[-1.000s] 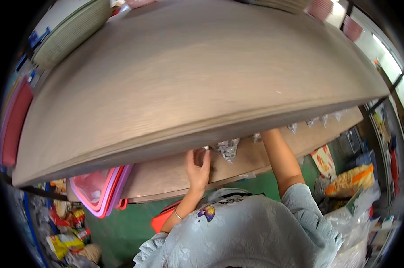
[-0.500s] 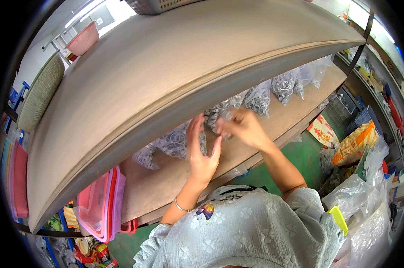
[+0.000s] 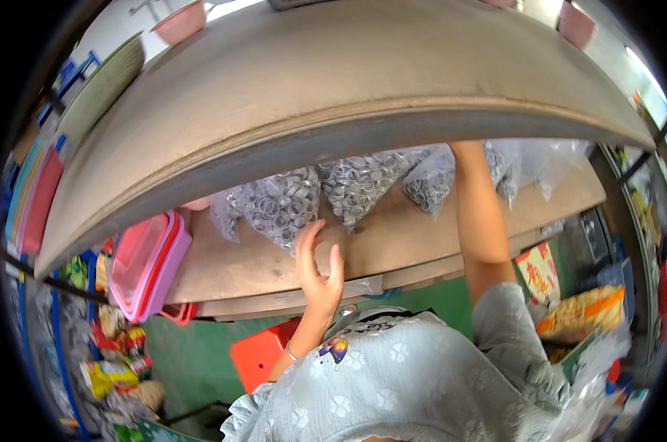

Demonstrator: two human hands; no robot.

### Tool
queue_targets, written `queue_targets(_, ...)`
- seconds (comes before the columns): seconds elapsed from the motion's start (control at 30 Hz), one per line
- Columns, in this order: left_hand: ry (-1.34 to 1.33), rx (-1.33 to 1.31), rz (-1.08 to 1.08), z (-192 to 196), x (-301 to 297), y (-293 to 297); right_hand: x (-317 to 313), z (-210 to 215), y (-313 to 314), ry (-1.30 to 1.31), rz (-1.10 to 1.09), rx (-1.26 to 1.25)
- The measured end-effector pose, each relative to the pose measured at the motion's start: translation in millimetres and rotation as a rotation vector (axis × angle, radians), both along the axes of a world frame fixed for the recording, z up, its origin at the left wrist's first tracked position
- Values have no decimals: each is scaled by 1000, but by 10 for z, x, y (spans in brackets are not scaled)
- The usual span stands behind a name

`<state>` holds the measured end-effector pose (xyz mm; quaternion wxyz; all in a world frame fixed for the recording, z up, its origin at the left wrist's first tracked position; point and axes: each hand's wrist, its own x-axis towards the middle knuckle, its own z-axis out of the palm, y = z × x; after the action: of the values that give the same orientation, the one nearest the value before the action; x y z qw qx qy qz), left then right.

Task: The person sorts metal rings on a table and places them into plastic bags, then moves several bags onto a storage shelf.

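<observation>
My left hand [image 3: 317,267] is open, thumb and fingers apart, over the front of the lower shelf. Its fingertips are at the lower tip of a clear plastic bag of grey rings [image 3: 280,206]; whether they touch it I cannot tell. Beside that bag, to the right, lies another bag of grey rings [image 3: 355,184]. My right forearm [image 3: 482,214] reaches in under the upper shelf board [image 3: 348,74], which hides the hand and its fingers. A smaller bag of rings [image 3: 429,184] rests just left of this forearm.
More clear bags [image 3: 551,166] line the lower shelf [image 3: 392,243] at right. Pink, red and purple plastic baskets [image 3: 153,265] stand at its left end. Below is a red stool [image 3: 261,353]. An orange and white sack [image 3: 588,313] lies at right.
My right hand has moved away from my left, forward and right, under the upper shelf. My left hand has lowered slightly. The view has shifted, showing more of the bags and the red stool.
</observation>
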<state>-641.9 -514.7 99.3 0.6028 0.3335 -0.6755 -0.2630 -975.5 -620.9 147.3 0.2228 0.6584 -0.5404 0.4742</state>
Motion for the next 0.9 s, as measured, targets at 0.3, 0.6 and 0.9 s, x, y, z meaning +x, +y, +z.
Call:
queue_targets(0.3, 80, 163, 556, -554, 589, 822, 2250, 308, 963, -299, 382, 20)
queue_targets(0.6, 309, 512, 754, -989, 1115, 1737, 3973, 802, 2293, 273, 2412, 439)
queue_targets(0.9, 358, 744, 1207, -1411, 1886, 3236, 4817, 1248, 3713, 560, 3076, -55)
